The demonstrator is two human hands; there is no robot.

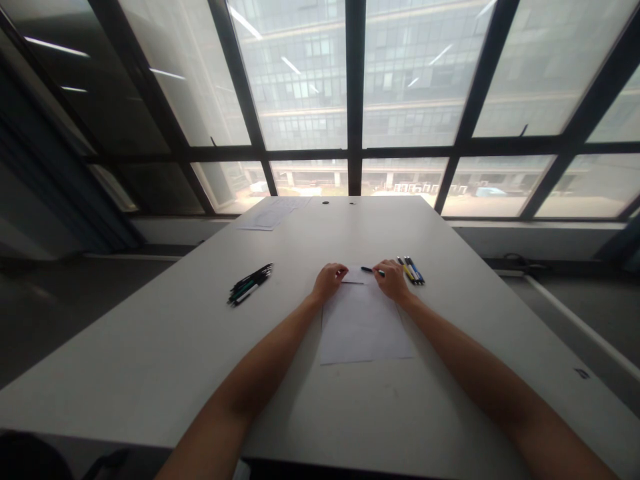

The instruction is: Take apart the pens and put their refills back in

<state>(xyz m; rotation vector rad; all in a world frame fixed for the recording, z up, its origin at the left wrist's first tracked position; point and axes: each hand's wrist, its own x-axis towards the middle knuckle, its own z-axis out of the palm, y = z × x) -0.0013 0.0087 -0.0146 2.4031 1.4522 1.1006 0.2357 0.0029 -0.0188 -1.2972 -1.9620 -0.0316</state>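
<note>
A sheet of white paper [367,333] lies on the table in front of me, with both hands over its far part. My right hand [392,280] is closed on a dark pen [367,269], whose end points left out of the fingers. A bit of green shows by the fingertips. My left hand [330,280] is closed in a pinch at the paper's left edge; what it holds, if anything, is too small to make out. Just right of it a thin dark stick, like a pen refill [353,283], lies across the paper.
Left of the paper is a pile of dark pens [250,285], one partly white. Several pens in yellow, white and blue [411,271] lie beside my right hand. Printed sheets [267,215] rest at the far left of the white table [200,360], before tall windows.
</note>
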